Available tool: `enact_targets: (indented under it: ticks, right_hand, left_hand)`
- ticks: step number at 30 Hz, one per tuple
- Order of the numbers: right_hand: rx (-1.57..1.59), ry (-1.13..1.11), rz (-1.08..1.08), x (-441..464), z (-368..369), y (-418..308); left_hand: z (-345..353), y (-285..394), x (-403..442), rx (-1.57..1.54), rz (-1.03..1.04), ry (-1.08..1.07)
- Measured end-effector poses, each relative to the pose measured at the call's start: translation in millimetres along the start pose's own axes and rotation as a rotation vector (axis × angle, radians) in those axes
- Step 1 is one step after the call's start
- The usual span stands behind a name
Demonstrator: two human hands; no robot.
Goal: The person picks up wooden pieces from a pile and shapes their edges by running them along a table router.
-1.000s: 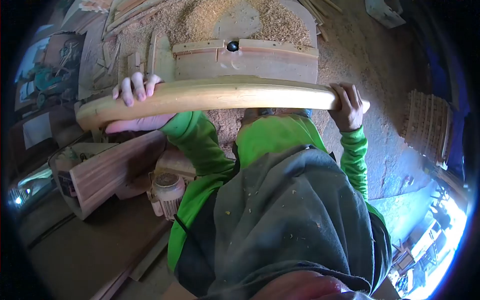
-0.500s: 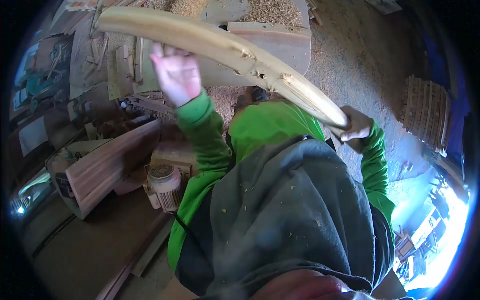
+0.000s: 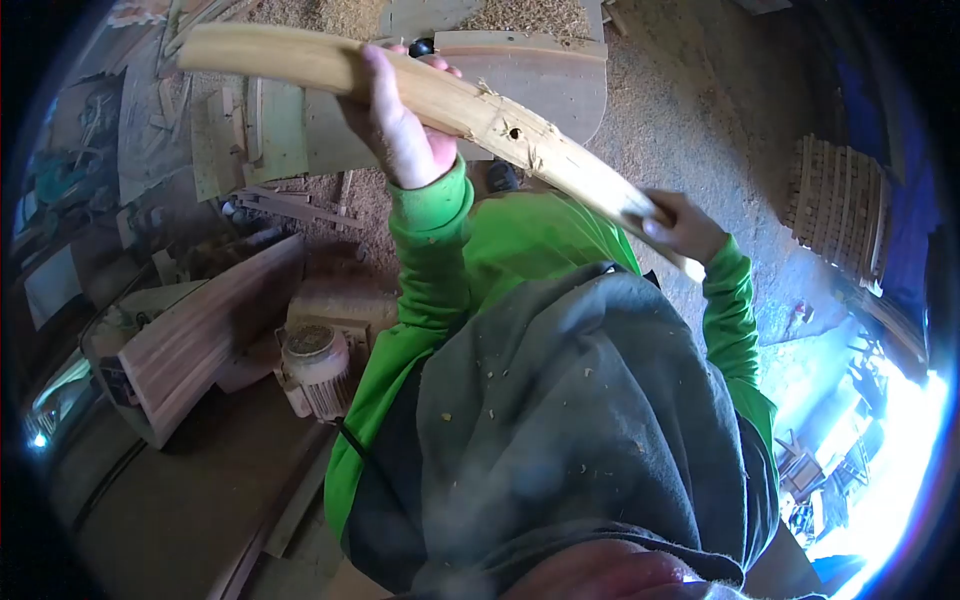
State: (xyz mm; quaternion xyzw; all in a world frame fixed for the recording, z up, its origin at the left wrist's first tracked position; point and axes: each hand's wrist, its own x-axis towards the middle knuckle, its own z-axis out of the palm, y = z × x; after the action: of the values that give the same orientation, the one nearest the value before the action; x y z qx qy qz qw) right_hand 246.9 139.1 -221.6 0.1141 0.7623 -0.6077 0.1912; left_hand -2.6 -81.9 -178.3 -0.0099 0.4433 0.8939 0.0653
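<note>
A long, slightly curved piece of wood [image 3: 450, 100] spans the upper middle of the head view, slanting down to the right. Near its middle is a dark hole with rough, splintered fibres around it. My left hand [image 3: 408, 120] is closed around the wood left of the hole, thumb over the upper face. Close to the lower right end, my right hand [image 3: 688, 230] grips the same piece. Both hands hold it up in front of my body, above the floor and the board beyond.
Beyond the wood lies a flat board [image 3: 580, 85] with wood shavings [image 3: 530, 15] behind it. At left are an electric motor [image 3: 318, 372] and a machine with a long wooden fence [image 3: 215, 335]. Stacked wooden strips [image 3: 835, 205] stand at right.
My left hand has gone from open beneath the wood to closed around it. The wood has turned slightly and shifted left, and my right hand's grip now sits further in from the end.
</note>
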Motion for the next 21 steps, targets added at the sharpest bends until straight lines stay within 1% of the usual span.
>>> enact_targets:
  ticks: [2,4,5,6,7,10,11,14,15,18,21]
  right_hand:
    - [-0.192,0.273,-0.191,12.9,3.2,-18.2]
    - [-0.369,0.470,-0.309,23.8,4.9,-58.5]
    - [-0.372,0.532,-0.356,30.8,12.1,-78.1]
    - [-0.348,0.540,-0.422,37.2,18.2,-90.6]
    - [-0.368,0.553,-0.499,41.6,25.3,-103.4]
    - [-0.416,0.585,-0.693,50.8,46.9,-125.5]
    - [-0.406,0.627,-0.716,57.4,58.9,-129.4]
    - [-0.417,0.720,-0.755,78.7,81.7,-127.1]
    - [-0.498,0.754,-0.835,84.9,84.6,-127.4]
    - [-0.559,0.854,-0.971,98.3,88.2,-122.5]
    - [-0.474,0.799,-1.015,102.3,88.7,-125.0]
  left_hand:
    - [5.2,16.3,-9.9,0.058,0.052,0.079]
    - [9.5,21.9,-16.5,0.048,0.111,0.110]
    - [11.1,26.8,-19.1,0.045,0.143,0.122]
    - [14.1,32.3,-22.2,0.041,0.176,0.133]
    - [20.6,37.6,-27.6,0.081,0.257,0.127]
    - [30.9,48.6,-38.1,0.172,0.369,0.179]
    - [29.9,53.0,-38.1,0.166,0.387,0.226]
    - [24.7,62.9,-37.6,0.169,0.465,0.256]
    - [23.4,65.4,-36.7,0.178,0.504,0.245]
    - [30.0,68.5,-39.5,0.167,0.541,0.306]
    - [30.6,71.3,-37.5,0.175,0.610,0.314]
